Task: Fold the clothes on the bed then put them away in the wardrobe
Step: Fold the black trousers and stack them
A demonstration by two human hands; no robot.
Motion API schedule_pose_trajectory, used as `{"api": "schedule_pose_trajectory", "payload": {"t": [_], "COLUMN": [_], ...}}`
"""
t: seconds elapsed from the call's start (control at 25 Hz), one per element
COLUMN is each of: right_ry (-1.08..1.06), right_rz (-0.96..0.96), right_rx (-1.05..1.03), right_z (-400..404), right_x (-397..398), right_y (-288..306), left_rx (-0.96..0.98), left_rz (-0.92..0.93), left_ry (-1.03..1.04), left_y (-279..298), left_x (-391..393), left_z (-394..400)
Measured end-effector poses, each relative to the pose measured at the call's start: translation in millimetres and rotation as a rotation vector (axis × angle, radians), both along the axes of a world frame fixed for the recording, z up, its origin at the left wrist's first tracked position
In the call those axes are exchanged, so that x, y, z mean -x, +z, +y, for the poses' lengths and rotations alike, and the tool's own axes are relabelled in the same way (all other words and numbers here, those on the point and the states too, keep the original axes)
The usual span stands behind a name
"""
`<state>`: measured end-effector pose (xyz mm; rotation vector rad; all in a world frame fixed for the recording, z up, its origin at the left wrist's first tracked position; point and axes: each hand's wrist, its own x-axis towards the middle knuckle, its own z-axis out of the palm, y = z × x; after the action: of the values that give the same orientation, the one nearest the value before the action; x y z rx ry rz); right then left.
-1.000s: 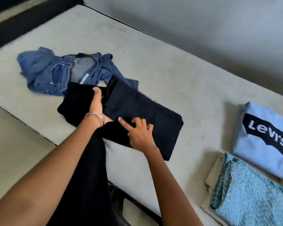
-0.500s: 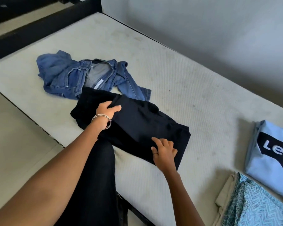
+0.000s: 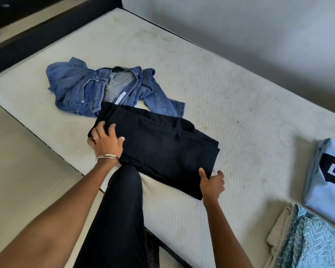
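A folded black garment [image 3: 162, 146] lies on the bare mattress [image 3: 230, 97] near its front edge. My left hand [image 3: 104, 140] lies spread and flat on the garment's left end. My right hand [image 3: 211, 182] holds the garment's near right corner, thumb on top and fingers at the edge. Crumpled blue jeans [image 3: 89, 89] lie unfolded just behind the black garment. A folded light-blue Levi's T-shirt [image 3: 325, 182] sits at the right edge. In the bottom right corner a folded teal patterned cloth [image 3: 309, 240] lies on a beige one [image 3: 278, 235].
A grey wall [image 3: 259, 26] runs along the far side of the bed. A dark bed frame [image 3: 23, 39] borders the mattress at the top left. Pale floor [image 3: 17, 161] lies to the left. My knee in black trousers [image 3: 124, 200] leans against the bed's front edge.
My left hand slid from the garment's middle to its left end and flattened. My right hand moved to the near right corner. The view shifted left.
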<state>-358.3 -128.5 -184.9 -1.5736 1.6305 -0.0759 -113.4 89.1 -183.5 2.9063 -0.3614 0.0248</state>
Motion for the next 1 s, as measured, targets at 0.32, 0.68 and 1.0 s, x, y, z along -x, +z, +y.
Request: {"api": "schedule_pose_trajectory", "payload": {"t": [0.32, 0.68, 1.0], "right_ry": [-0.288, 0.0, 0.735], "right_rz": [-0.447, 0.424, 0.376], "right_rx": [-0.327, 0.15, 0.216], "right_z": [-54.3, -113.6, -44.3], "right_x": [17.4, 151.0, 41.8], "right_y": [40.9, 58.0, -14.8], "left_rx": [-0.311, -0.383, -0.501], "left_rz": [0.258, 0.32, 0.651], "left_ry": [-0.525, -0.672, -0.517], "left_y": [8.4, 3.6, -11.9], "left_x": [33.6, 125.5, 109.2], "left_z": [-45.7, -117.6, -127.0]}}
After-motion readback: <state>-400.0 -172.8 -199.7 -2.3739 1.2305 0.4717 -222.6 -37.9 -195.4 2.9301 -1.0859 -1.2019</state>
